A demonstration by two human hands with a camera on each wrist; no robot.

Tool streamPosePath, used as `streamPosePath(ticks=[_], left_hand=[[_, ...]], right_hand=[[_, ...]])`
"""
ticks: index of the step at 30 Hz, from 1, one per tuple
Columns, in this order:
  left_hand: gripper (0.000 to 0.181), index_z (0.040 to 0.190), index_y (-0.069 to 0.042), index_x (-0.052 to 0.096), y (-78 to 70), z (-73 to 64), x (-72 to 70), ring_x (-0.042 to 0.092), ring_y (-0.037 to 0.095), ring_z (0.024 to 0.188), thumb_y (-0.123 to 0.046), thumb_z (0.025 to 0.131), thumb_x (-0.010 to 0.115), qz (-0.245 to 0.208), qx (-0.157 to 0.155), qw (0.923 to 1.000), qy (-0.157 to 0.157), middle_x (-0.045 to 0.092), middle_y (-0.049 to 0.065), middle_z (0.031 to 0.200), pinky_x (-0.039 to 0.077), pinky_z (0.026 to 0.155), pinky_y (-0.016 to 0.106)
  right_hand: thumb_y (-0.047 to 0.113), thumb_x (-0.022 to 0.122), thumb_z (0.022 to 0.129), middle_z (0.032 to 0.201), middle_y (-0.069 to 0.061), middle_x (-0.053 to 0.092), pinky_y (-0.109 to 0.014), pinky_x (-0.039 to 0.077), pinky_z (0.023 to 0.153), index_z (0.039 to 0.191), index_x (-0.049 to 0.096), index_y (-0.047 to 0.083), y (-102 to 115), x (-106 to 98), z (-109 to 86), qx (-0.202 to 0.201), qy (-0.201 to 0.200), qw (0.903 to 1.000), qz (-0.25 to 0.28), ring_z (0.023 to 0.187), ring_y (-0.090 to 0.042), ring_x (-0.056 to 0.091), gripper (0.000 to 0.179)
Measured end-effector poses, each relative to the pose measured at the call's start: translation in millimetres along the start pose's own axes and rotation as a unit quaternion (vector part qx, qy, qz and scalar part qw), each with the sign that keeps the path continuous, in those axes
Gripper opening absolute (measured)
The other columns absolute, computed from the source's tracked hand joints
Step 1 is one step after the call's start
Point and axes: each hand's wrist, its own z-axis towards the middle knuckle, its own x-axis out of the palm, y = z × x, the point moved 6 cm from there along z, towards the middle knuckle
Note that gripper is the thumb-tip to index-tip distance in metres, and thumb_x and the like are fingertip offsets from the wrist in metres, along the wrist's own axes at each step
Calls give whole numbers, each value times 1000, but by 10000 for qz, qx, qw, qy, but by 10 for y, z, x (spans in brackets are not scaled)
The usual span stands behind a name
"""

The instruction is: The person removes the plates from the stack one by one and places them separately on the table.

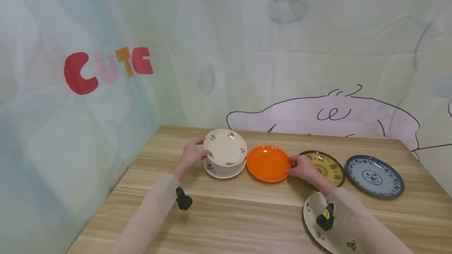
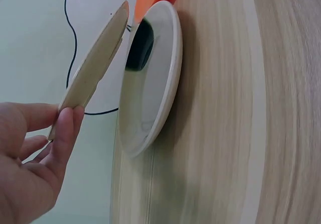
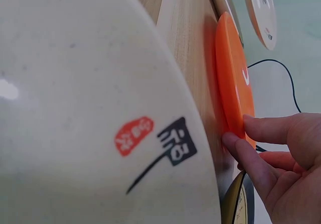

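My left hand pinches the left rim of a small cream plate with red and black marks. In the left wrist view that plate is tilted and held above a second white plate, with a gap between them. From the head view, the lower white plate with dark patterning is partly hidden under the raised one. My right hand pinches the right rim of an orange plate. The right wrist view has thumb and finger on the edge of this orange plate.
Right of the orange plate lies a yellow patterned plate, partly behind my right hand. A blue and white plate is farther right. Below my right forearm sits a large cream plate. A printed curtain hangs behind the wooden table.
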Motion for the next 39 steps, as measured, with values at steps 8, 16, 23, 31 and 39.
streamPosePath(ticks=[8, 16, 23, 31, 39], left_hand=[[56, 131, 8, 39, 65, -51, -245, 58, 11, 60, 8, 79, 59, 105, 98, 9996, -253, 44, 29, 126, 56, 69, 38], [56, 129, 12, 39, 193, -116, -430, 56, 8, 57, 8, 78, 61, 235, 152, 9983, -510, 46, 31, 122, 55, 56, 25], [57, 131, 14, 35, 328, -175, -586, 54, 5, 56, 10, 79, 58, 56, -82, 9979, -646, 42, 32, 124, 56, 59, 25], [57, 132, 14, 32, 458, -242, -727, 54, 3, 58, 11, 80, 55, -271, -279, 9963, -762, 38, 33, 126, 51, 54, 14], [58, 133, 13, 31, 536, -294, -808, 54, 1, 58, 9, 81, 56, -440, -444, 9941, -881, 37, 33, 128, 52, 58, 14]], right_hand=[[3, 70, 75, 115, -31, 54, -26, 54, 58, 120, 48, -16, 15, 0, 1, -15, -14, 10000, -28, 64, -12, 59, 53], [3, 70, 75, 116, -31, 53, -26, 55, 60, 120, 48, -16, -5, 1, 5, -36, -24, 10000, -36, 66, -13, 60, 53], [2, 70, 76, 116, -31, 53, -25, 54, 60, 120, 48, -16, -7, 7, 11, -23, 1, 10000, -15, 66, -13, 59, 53], [3, 70, 75, 115, -31, 54, -25, 54, 60, 119, 49, -16, 4, 6, 2, -43, -22, 10000, -37, 66, -13, 59, 52], [2, 70, 75, 113, -31, 55, -26, 54, 57, 118, 49, -17, 10, 7, -14, -139, -47, 9999, -48, 62, -12, 58, 52]])
